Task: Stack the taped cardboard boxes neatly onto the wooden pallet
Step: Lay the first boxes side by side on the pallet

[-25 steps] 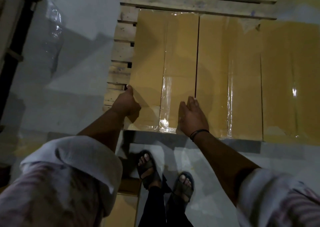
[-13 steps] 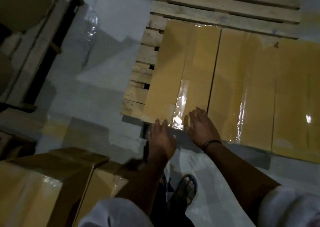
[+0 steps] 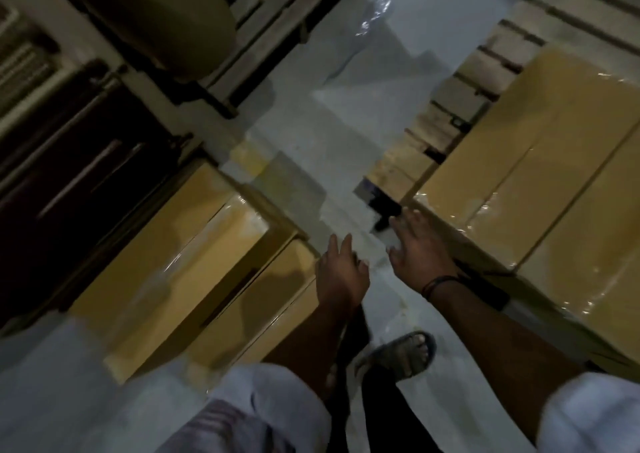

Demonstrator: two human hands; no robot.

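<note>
Taped cardboard boxes [image 3: 540, 161] lie side by side on the wooden pallet [image 3: 460, 92] at the right. More taped boxes [image 3: 180, 265] stand on the floor at the left. My left hand [image 3: 341, 272] hangs over the bare floor between the two groups, fingers straight and holding nothing. My right hand [image 3: 417, 248] is spread just off the near corner of the leftmost pallet box, fingers extended, holding nothing.
Pale floor [image 3: 311, 147] runs between the pallet and the floor boxes. Dark wooden frames [image 3: 79, 161] and another pallet stand at the upper left. Crumpled clear plastic [image 3: 374, 12] lies at the top. My sandalled foot [image 3: 405, 352] is below my hands.
Both hands have come off the leftmost pallet box and drawn back over the floor. The view has swung left, bringing the floor boxes into sight.
</note>
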